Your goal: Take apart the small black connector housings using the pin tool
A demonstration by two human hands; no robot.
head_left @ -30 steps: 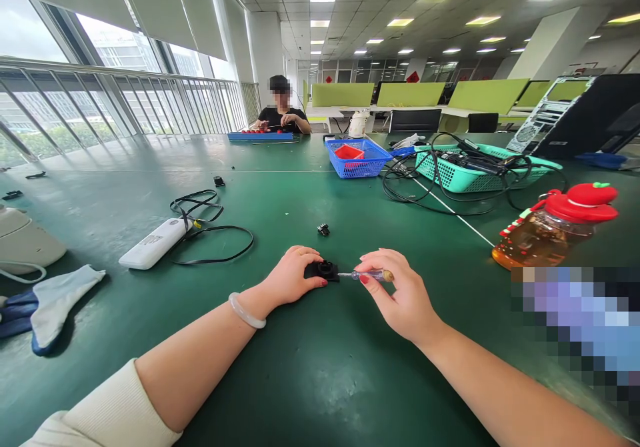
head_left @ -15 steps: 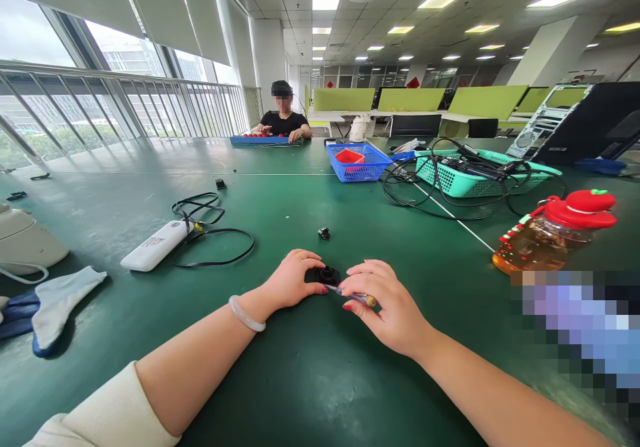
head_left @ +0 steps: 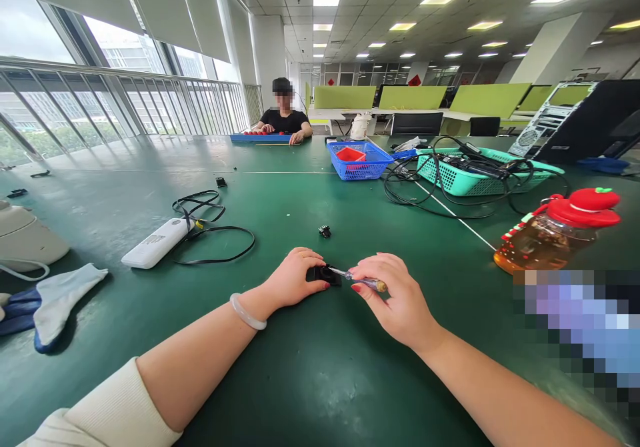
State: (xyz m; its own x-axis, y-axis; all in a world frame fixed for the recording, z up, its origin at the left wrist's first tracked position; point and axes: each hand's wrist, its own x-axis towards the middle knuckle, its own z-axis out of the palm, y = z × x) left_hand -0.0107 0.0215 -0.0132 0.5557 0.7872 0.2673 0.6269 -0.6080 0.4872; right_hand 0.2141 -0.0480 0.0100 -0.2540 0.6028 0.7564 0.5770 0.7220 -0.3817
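Observation:
Fingers and thumb of my left hand (head_left: 299,275) close round a small black part (head_left: 329,276) on the green table (head_left: 320,380). It looks like a dark block with a round middle; its exact kind I cannot make out. In my right hand (head_left: 395,293) is a screwdriver (head_left: 373,283) with a clear, yellow-ended handle. Its metal shaft points left and its tip is at the top of the black part. Just beyond my hands lies another small black piece (head_left: 325,231).
A white power bank (head_left: 157,243) with a black cable and a blue-white glove (head_left: 67,300) lie left. A red-lidded bottle (head_left: 555,233), a blue basket (head_left: 364,170) and a teal basket of cables (head_left: 460,180) stand right. Another person (head_left: 283,117) sits at the far edge.
My right hand has shifted slightly right, and the screwdriver's tip has moved from the near edge of the black part up onto its top. My left hand keeps its hold.

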